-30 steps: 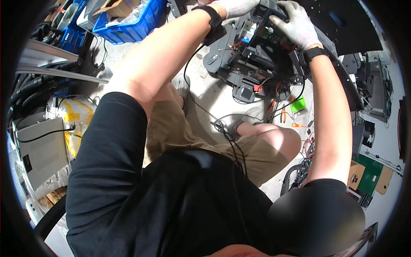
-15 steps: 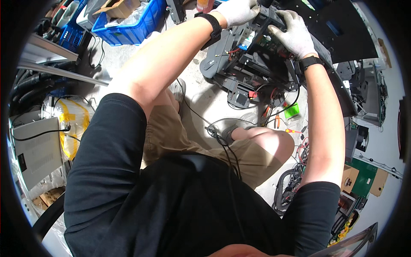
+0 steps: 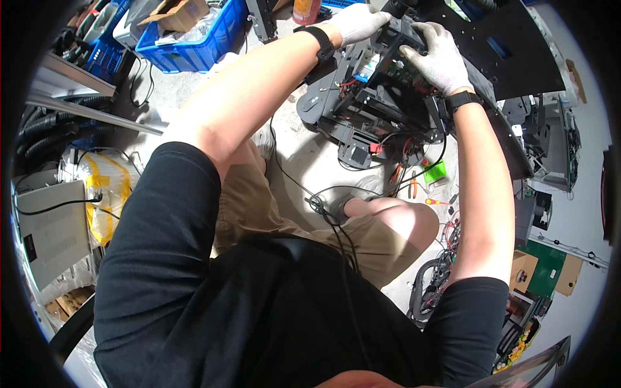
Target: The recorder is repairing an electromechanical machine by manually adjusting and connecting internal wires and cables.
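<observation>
A black machine with an open frame, wires and a small circuit board inside stands on the floor in front of me. My left hand, in a whitish work glove, has its fingertips closed at the left edge of the upper black part. My right hand, gloved too, curls around that part's right side, thumb apart from the fingers. The gloves hide exactly where the fingertips touch. Below the machine's near side lie a small green tray, orange-handled pliers and a red-and-yellow screwdriver.
A blue crate with cardboard and plastic wrap stands at the far left. Black cables cross the floor between my legs. Large black panels lean right of the machine. Tangled wires and a hose lie by my right knee.
The whole view has shifted slightly, so the floor and machine sit a little further left. Both hands stay at the same upper part of the machine.
</observation>
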Motion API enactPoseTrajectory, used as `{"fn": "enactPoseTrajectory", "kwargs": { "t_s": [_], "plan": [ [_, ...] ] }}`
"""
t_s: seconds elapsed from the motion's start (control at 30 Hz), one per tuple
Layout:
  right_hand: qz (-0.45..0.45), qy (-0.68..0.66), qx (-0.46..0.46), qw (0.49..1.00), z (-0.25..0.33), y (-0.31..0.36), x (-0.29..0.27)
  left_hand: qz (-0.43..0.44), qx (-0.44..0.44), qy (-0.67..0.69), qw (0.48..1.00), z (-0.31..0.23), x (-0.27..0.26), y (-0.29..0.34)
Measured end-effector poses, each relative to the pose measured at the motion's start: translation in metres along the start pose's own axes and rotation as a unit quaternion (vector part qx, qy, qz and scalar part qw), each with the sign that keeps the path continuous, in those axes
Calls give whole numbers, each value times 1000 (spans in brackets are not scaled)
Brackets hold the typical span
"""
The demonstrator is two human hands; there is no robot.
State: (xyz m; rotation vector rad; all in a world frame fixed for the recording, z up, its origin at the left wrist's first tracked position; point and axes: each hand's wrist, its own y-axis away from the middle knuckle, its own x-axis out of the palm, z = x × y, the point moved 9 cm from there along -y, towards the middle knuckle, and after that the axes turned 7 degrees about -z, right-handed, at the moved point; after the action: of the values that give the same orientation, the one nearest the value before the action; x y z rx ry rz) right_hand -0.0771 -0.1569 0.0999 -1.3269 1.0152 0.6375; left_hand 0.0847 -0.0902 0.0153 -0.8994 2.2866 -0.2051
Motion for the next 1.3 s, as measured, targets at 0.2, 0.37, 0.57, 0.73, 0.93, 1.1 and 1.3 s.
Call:
{"fn": "enactPoseTrajectory", "kwargs": {
  "t_s": [0.2, 0.37, 0.57, 0.73, 0.93, 1.1, 1.3],
  "plan": [
    [11, -4, -5, 1000, 9, -6, 0, 32, 54, 40, 997, 2, -7, 6],
    [8, -5, 3, 1000, 6, -4, 0, -9, 52, 20, 998, -5, -7, 5],
    [6, -1, 7, 1000, 5, -2, -1, 44, 41, 9, 998, -11, 2, 5],
    [-4, -25, -20, 999, 25, -16, 4, -49, 77, -42, 995, 40, -38, 8],
    [-7, -13, -14, 1000, 10, -2, -6, 25, -55, 36, 998, 55, -62, 63],
    [-12, -24, -22, 999, 19, -4, -9, 37, -97, 72, 992, 79, -74, 82],
    [-26, -32, -53, 998, 21, -9, -4, 178, -274, -297, 897, 243, -133, 136]
  ]
}}
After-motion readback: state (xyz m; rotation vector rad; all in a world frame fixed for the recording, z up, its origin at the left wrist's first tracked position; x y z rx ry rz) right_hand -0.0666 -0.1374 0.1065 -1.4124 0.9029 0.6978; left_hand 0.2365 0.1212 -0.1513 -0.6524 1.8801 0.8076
